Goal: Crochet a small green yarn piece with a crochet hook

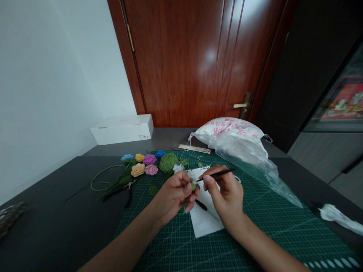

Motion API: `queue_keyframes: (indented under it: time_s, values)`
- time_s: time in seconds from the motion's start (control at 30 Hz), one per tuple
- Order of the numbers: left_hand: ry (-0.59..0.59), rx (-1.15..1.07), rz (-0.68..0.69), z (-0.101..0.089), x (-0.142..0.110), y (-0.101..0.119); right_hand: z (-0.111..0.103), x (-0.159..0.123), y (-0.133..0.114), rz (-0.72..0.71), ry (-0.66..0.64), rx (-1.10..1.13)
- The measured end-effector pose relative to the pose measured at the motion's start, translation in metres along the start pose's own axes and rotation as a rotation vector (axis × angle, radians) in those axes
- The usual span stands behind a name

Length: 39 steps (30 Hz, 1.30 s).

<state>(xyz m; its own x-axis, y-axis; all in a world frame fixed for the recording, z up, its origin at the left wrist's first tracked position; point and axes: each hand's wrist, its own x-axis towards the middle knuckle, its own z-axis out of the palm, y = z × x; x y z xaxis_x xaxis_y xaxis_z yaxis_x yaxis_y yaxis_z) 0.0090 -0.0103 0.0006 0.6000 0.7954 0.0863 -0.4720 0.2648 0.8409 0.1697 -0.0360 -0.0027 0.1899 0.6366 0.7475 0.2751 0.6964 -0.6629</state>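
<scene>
My left hand (176,194) is closed, pinching a small green crocheted piece (193,185) above the green cutting mat (255,226). My right hand (225,194) grips a thin dark crochet hook (219,174), its tip touching the green piece. Under both hands lies a white spiral notepad (204,219) with a dark pen (201,204) on it. A ball of green yarn (168,162) sits just beyond my left hand.
Crocheted flowers (143,164) in blue, yellow, purple, pink and peach lie with green wire stems (103,177) at the left, beside dark pliers (127,190). A plastic bag (241,145) lies at the back right, a white box (123,128) by the wooden door (193,60), a ruler (194,149).
</scene>
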Motion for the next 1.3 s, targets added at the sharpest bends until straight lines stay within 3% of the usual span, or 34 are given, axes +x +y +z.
queue_keyframes:
  time_s: [0.17,0.3,0.43,0.73,0.9,1.03,1.17,1.3]
  values:
    - [-0.013,0.016,0.013,-0.003,0.000,-0.002,0.001,0.005,0.004,0.219,0.004,0.134]
    - [-0.037,0.025,0.015,-0.006,0.001,-0.005,0.003,0.013,0.006,0.414,-0.080,0.392]
    - [-0.067,0.030,-0.004,-0.008,0.001,-0.007,0.003,0.018,0.006,0.512,-0.155,0.546]
    - [-0.100,0.036,-0.051,-0.008,0.001,-0.010,0.003,0.014,0.007,0.527,-0.331,0.540]
    - [-0.106,0.082,-0.087,-0.010,0.000,-0.010,0.005,0.012,0.009,0.436,-0.403,0.421]
    - [-0.093,0.151,-0.078,-0.010,0.001,-0.003,0.007,0.010,0.013,0.382,-0.326,0.390]
    - [-0.088,0.204,-0.034,-0.010,0.002,0.003,0.012,0.008,0.014,0.402,-0.163,0.454]
    - [-0.069,0.260,-0.042,-0.012,0.002,0.005,0.015,0.006,0.011,0.420,-0.083,0.497]
